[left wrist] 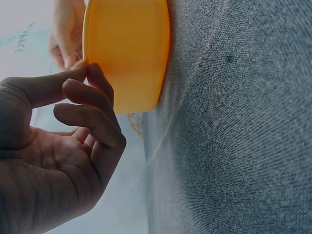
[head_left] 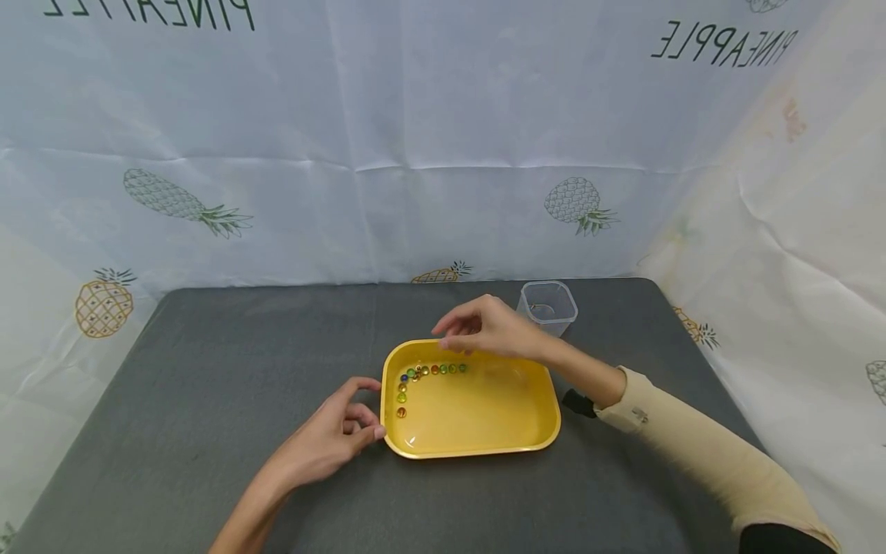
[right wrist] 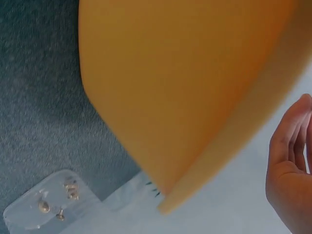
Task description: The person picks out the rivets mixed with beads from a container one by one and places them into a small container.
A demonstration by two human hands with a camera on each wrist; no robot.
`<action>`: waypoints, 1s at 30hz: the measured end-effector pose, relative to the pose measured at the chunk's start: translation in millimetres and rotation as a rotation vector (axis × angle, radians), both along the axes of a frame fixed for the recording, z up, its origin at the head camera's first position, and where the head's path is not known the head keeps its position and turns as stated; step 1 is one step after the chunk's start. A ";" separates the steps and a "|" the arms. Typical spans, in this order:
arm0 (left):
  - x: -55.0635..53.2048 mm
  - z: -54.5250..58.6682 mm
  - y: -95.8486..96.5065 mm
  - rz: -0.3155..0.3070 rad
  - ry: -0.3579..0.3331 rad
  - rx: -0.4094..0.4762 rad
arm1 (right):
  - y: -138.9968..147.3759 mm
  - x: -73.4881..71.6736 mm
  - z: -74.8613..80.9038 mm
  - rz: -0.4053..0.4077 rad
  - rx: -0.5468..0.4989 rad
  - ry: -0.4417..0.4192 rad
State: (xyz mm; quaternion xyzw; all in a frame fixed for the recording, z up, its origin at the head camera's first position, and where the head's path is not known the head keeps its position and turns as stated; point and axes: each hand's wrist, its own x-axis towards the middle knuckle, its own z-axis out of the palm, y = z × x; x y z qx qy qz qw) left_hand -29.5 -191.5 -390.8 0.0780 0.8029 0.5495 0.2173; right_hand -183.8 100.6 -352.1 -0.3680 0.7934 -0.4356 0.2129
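Glass marbles [head_left: 435, 370] in several colours lie inside the yellow tray [head_left: 484, 415], forming an L along its far and left walls. My left hand [head_left: 332, 431] is at the tray's left side, its thumb and a bent finger touching the outer edge. In the left wrist view, that thumb meets the rim while the other fingers curl loosely. My right hand [head_left: 491, 327] hovers over the far rim, above the marble row. Its thumb and index finger are bent with the tips close together, and no object shows between them; the right wrist view cuts off the fingertips.
Behind the tray's far right corner stands a clear plastic container [head_left: 554, 308]; the right wrist view shows several small shiny things [right wrist: 44, 206] in it. A grey cloth [head_left: 242, 385] covers the table. A pineapple-print curtain [head_left: 450, 115] hangs behind.
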 end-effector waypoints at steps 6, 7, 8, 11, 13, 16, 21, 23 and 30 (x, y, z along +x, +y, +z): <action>-0.1 0.4 -0.7 -0.008 0.007 0.006 | -6.4 1.5 -4.0 0.036 0.009 0.018; -0.2 0.6 -0.7 -0.008 0.007 0.004 | -7.2 2.0 -4.4 0.039 0.008 0.020; -0.2 0.8 -0.6 -0.007 0.006 0.003 | -7.9 2.5 -4.6 0.039 0.010 0.023; -0.1 1.2 -0.4 -0.004 0.003 -0.001 | -10.0 4.1 -5.0 0.038 0.013 0.026; 0.0 1.1 -0.4 -0.004 0.004 -0.002 | -11.5 5.1 -5.7 0.037 0.017 0.027; 0.0 0.6 -0.8 -0.009 0.009 -0.001 | -13.7 5.7 -8.2 0.040 0.022 0.028; -0.2 0.2 -1.2 -0.013 0.009 0.002 | -16.7 5.4 -11.7 0.070 0.024 0.008; -0.1 0.1 -1.3 -0.013 0.007 0.003 | -17.7 5.4 -11.7 0.083 0.028 -0.009; -0.4 0.4 -1.1 -0.013 -0.001 0.007 | -19.5 6.6 -12.1 0.096 0.060 -0.007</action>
